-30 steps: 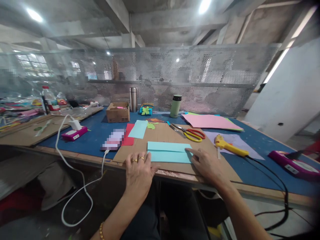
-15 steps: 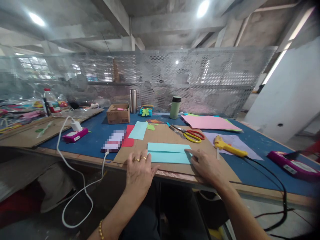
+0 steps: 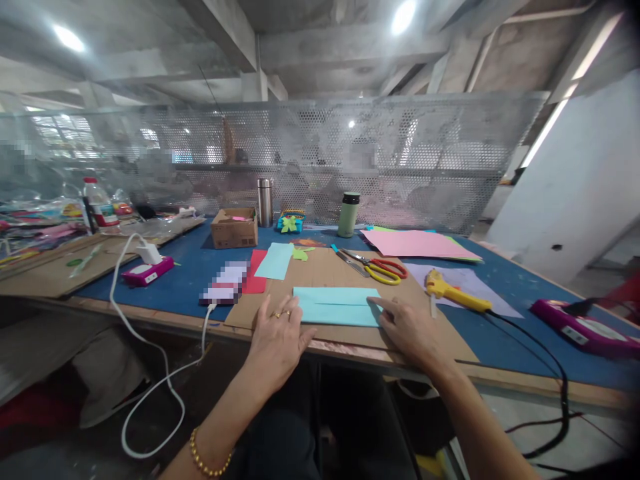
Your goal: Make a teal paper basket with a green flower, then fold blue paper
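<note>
A folded sheet of light blue paper (image 3: pixel 340 313) lies flat on a brown cardboard sheet (image 3: pixel 320 270) in front of me, its two folded edges meeting along a slit in the middle. At its left end, my left hand (image 3: pixel 280 333) rests with fingers stretched out and touching the paper; two rings show on it. My right hand (image 3: pixel 407 330) is at the other end, its index finger pressing near the slit and the other fingers partly bent. Beyond the paper lie scissors (image 3: pixel 383 270) with red and yellow handles.
A yellow glue gun (image 3: pixel 457 293) rests on purple paper (image 3: pixel 493 293) to the right. Pink paper (image 3: pixel 423 244), a green tumbler (image 3: pixel 349 217), a steel flask (image 3: pixel 265 203) and a cardboard box (image 3: pixel 234 230) stand farther back. A white cable (image 3: pixel 170 373) hangs over the left edge.
My left hand has flattened, with its fingers stretched farther over the paper's left end. The paper's gap has narrowed to a thin slit. My right hand stays nearly in place.
</note>
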The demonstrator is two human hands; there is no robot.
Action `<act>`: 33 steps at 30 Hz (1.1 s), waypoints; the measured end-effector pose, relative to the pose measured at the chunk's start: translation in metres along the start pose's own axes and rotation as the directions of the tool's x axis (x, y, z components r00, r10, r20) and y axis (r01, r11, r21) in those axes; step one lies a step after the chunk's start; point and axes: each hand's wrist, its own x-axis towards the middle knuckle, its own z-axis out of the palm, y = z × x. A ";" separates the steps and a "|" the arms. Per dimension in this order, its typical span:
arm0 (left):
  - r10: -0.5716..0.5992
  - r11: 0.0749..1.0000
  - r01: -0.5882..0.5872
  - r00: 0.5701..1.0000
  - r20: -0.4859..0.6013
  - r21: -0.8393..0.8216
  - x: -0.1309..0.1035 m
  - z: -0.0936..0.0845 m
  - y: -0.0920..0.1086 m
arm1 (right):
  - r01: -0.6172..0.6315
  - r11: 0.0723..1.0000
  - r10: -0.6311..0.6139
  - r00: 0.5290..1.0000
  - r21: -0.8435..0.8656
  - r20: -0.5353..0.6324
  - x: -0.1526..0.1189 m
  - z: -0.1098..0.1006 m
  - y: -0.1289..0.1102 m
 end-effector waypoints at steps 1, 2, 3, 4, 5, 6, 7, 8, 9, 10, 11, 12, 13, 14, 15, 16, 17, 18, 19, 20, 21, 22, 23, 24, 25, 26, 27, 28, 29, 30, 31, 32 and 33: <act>0.000 1.000 0.000 1.000 -0.005 -0.001 0.000 0.000 0.000 | 0.000 1.000 0.000 1.000 -0.003 0.004 0.000 0.000 0.000; -0.001 1.000 0.001 1.000 -0.010 -0.004 0.000 -0.001 0.000 | 0.002 1.000 -0.001 1.000 -0.005 0.007 0.000 -0.001 0.000; -0.002 1.000 0.002 1.000 -0.014 -0.007 -0.001 0.000 0.000 | 0.004 1.000 -0.004 1.000 -0.008 0.006 0.000 -0.001 0.000; -0.002 1.000 0.002 1.000 -0.019 -0.010 -0.001 0.000 0.000 | 0.008 1.000 -0.008 1.000 -0.012 0.004 0.000 0.000 0.000; -0.003 1.000 0.003 1.000 -0.025 -0.012 -0.001 0.001 0.000 | 0.013 1.000 -0.013 1.000 -0.017 -0.001 0.000 0.000 0.000; -0.004 1.000 0.004 0.999 -0.032 -0.011 -0.001 0.001 0.000 | 0.017 1.000 -0.018 1.000 -0.022 -0.007 -0.001 0.001 0.001; -0.004 1.000 0.003 0.999 -0.042 -0.009 -0.001 0.003 0.000 | 0.021 0.999 -0.022 1.000 -0.026 -0.013 -0.001 0.001 0.001; -0.001 1.000 0.001 0.999 -0.055 -0.008 -0.001 0.004 -0.001 | 0.026 0.999 -0.027 0.999 -0.026 -0.018 -0.001 0.001 0.001; 0.004 1.000 -0.005 0.998 -0.070 -0.007 -0.002 0.005 -0.001 | 0.031 0.999 -0.031 0.999 -0.023 -0.022 -0.001 0.002 0.002; 0.010 1.000 -0.011 0.996 -0.084 -0.006 -0.002 0.006 -0.002 | 0.034 0.999 -0.035 0.999 -0.020 -0.024 -0.001 0.002 0.002; 0.016 1.000 -0.017 0.995 -0.095 -0.004 -0.002 0.006 -0.002 | 0.037 0.999 -0.037 0.999 -0.019 -0.024 -0.001 0.002 0.002; 0.020 1.000 -0.020 0.995 -0.102 0.000 -0.002 0.007 -0.002 | 0.038 0.999 -0.039 0.999 -0.021 -0.023 -0.001 0.002 0.002; 0.020 1.000 -0.019 0.994 -0.106 0.010 -0.002 0.007 -0.002 | 0.041 0.999 -0.041 0.999 -0.025 -0.021 -0.001 0.002 0.002; 0.016 1.000 -0.013 0.994 -0.111 0.024 -0.003 0.007 -0.002 | 0.043 0.999 -0.044 0.999 -0.032 -0.019 -0.001 0.003 0.002; 0.011 0.999 -0.007 0.993 -0.116 0.042 -0.003 0.007 -0.002 | 0.045 0.998 -0.045 0.999 -0.037 -0.019 0.000 0.003 0.002; 0.007 0.998 0.001 0.992 -0.124 0.060 -0.003 0.008 -0.001 | 0.046 0.998 -0.046 0.999 -0.040 -0.019 0.000 0.003 0.002; 0.004 0.997 0.006 0.991 -0.135 0.076 -0.004 0.008 -0.001 | 0.046 0.998 -0.047 0.999 -0.037 -0.019 0.000 0.003 0.003; 0.003 0.996 0.010 0.990 -0.144 0.086 -0.004 0.008 -0.001 | 0.045 0.999 -0.046 0.999 -0.030 -0.018 0.000 0.003 0.003; 0.004 0.996 0.010 0.988 -0.153 0.089 -0.004 0.009 0.000 | 0.041 0.999 -0.042 0.999 -0.021 -0.017 0.000 0.003 0.003; 0.007 0.996 0.007 0.987 -0.161 0.084 -0.004 0.009 0.000 | 0.037 0.999 -0.037 0.999 -0.013 -0.014 0.000 0.004 0.003; 0.012 0.997 0.001 0.985 -0.171 0.075 -0.004 0.009 0.000 | 0.032 0.999 -0.032 0.999 -0.008 -0.012 0.000 0.004 0.003; 0.019 0.998 -0.007 0.983 -0.181 0.066 -0.004 0.010 0.000 | 0.028 1.000 -0.028 1.000 -0.003 -0.009 0.000 0.004 0.003; 0.029 0.998 -0.018 0.981 -0.191 0.058 -0.004 0.010 0.000 | 0.025 1.000 -0.025 1.000 0.000 -0.008 0.000 0.005 0.003; 0.037 0.998 -0.027 0.979 -0.199 0.053 -0.004 0.010 0.001 | 0.022 1.000 -0.022 1.000 0.002 -0.007 0.000 0.005 0.003; 0.042 0.998 -0.032 0.978 -0.204 0.051 -0.004 0.010 0.001 | 0.020 1.000 -0.020 1.000 0.002 -0.006 0.000 0.005 0.003; 0.043 0.998 -0.033 0.978 -0.203 0.051 -0.004 0.010 0.001 | 0.019 1.000 -0.019 1.000 0.001 -0.006 0.000 0.006 0.003; 0.040 0.998 -0.030 0.979 -0.200 0.053 -0.004 0.009 0.001 | 0.018 1.000 -0.018 1.000 -0.003 -0.008 0.001 0.006 0.002; 0.036 0.998 -0.026 0.980 -0.195 0.055 -0.004 0.009 0.002 | 0.019 1.000 -0.019 1.000 -0.006 -0.009 0.001 0.006 0.002; 0.031 0.998 -0.020 0.981 -0.191 0.060 -0.003 0.009 0.002 | 0.021 1.000 -0.021 1.000 -0.009 -0.011 0.001 0.006 0.002; 0.028 0.998 -0.016 0.982 -0.189 0.068 -0.003 0.008 0.003 | 0.022 1.000 -0.022 1.000 -0.008 -0.012 0.002 0.005 0.002; 0.028 0.997 -0.012 0.981 -0.192 0.082 -0.003 0.008 0.004 | 0.025 1.000 -0.025 1.000 -0.006 -0.014 0.002 0.005 0.002; 0.028 0.995 -0.009 0.980 -0.196 0.100 -0.003 0.007 0.005 | 0.025 1.000 -0.025 1.000 -0.005 -0.015 0.001 0.005 0.002; 0.029 0.993 -0.004 0.979 -0.200 0.121 -0.003 0.007 0.006 | 0.024 1.000 -0.024 1.000 -0.006 -0.016 0.001 0.004 0.002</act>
